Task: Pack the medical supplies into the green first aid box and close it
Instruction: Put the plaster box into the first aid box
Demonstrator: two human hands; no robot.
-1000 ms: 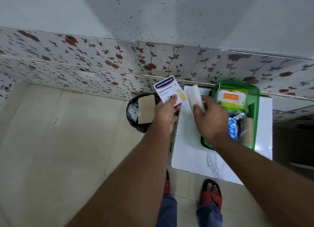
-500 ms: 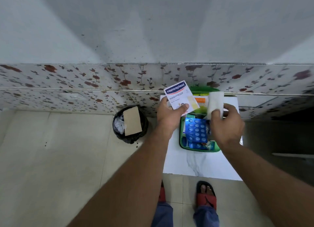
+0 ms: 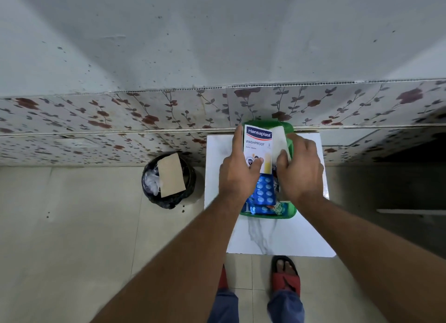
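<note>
The green first aid box [image 3: 269,216] lies open on a small white marble-patterned table [image 3: 277,235]. Blue blister packs of tablets [image 3: 263,194] show inside it, between my wrists. My left hand [image 3: 237,177] grips a white and blue Hansaplast plaster pack [image 3: 258,144] and holds it over the far half of the box. My right hand [image 3: 299,170] pinches a white gauze pad [image 3: 281,141] right beside the pack, also above the box. Both hands and the pack hide most of what lies in the box.
A black bin [image 3: 169,180] lined with a bag, a brown cardboard piece sticking out of it, stands on the floor left of the table. A floral tiled wall [image 3: 144,120] runs right behind the table. My feet in red sandals [image 3: 286,276] are at the table's near edge.
Both hands moved in over the green box and came together. The plaster pack shifted right, from beside the box to above it, with the gauze pad now touching its right side.
</note>
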